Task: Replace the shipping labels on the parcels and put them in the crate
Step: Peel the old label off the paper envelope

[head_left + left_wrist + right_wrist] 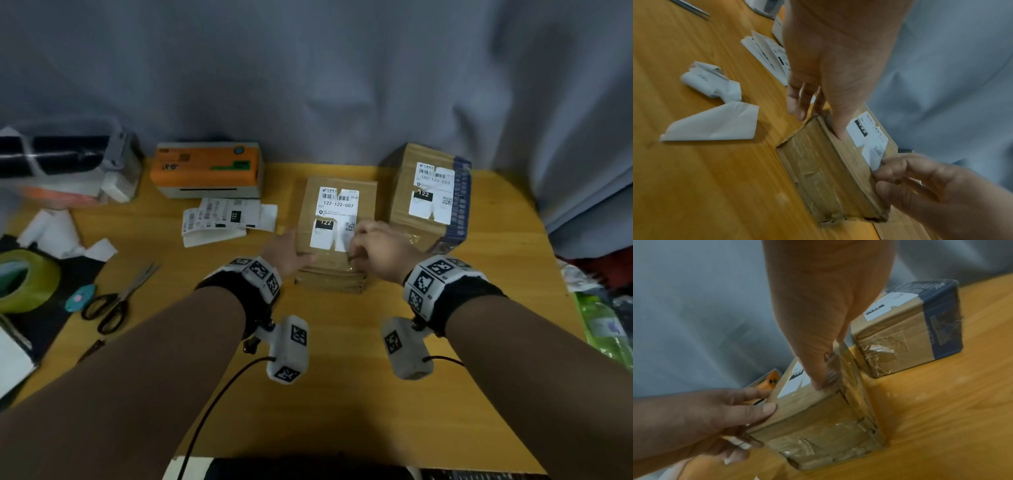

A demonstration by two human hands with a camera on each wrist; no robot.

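Two brown cardboard parcels stand on the wooden table (pixel 342 377). The near parcel (pixel 337 270) carries a white shipping label (pixel 337 212), partly torn. My left hand (pixel 287 253) holds the parcel's near left corner, thumb on top (pixel 838 123) and fingers down the side. My right hand (pixel 373 246) has curled fingers that pinch the label's near right corner (pixel 876 162), beside clear tape (pixel 842 353). The second parcel (pixel 430 205), with blue tape and its own label, stands apart to the right (pixel 906 337). No crate is in view.
An orange and white label printer (pixel 209 169) sits at the back left with printed labels (pixel 222 219) in front. Crumpled backing papers (pixel 65 236), scissors (pixel 116 301) and a green tape roll (pixel 20 281) lie left. A green bag (pixel 603 325) is right.
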